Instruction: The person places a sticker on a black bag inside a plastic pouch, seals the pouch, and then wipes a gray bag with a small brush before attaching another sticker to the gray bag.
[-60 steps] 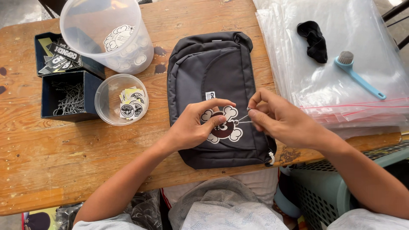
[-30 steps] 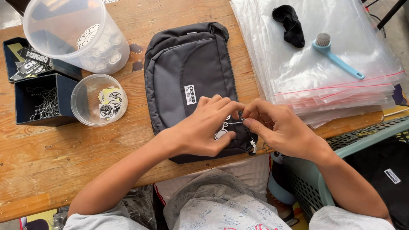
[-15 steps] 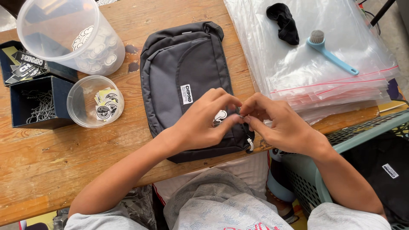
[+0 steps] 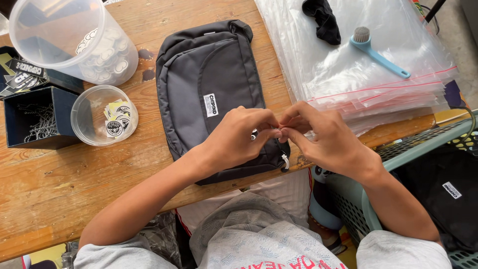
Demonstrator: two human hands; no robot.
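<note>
A small metal keychain charm [image 4: 255, 134], only a sliver of it showing, is pinched between both hands right over the lower right corner of the dark grey fabric sling bag [image 4: 214, 94], which lies flat on the worn wooden table [image 4: 55, 184]. The left hand [image 4: 238, 139] is curled nearly closed, its thumb and forefinger tips pressed together on the charm; the right hand [image 4: 323, 137] meets it fingertip to fingertip, also closed down tight on the same tiny piece, most likely its ring or chain, though the fingers hide that part. The white zipper pull [image 4: 285, 160] hangs just below the hands at the bag's edge. Since the grip is all fingertips on something so small, a slip seems the main risk: the charm could drop onto the bag or roll off the near table edge, which is close. The bag's corner also overhangs that edge, so a tug could drag it toward the lap. Left of the bag stand a small clear round tub of stickers [image 4: 103, 115], a large clear plastic bucket [image 4: 69, 40] and a dark blue open box of chains [image 4: 35, 119]; to the bag's right lies a stack of clear zip bags [image 4: 358, 79] with a blue brush [image 4: 378, 52] and a black cloth [image 4: 323, 20] on top.
</note>
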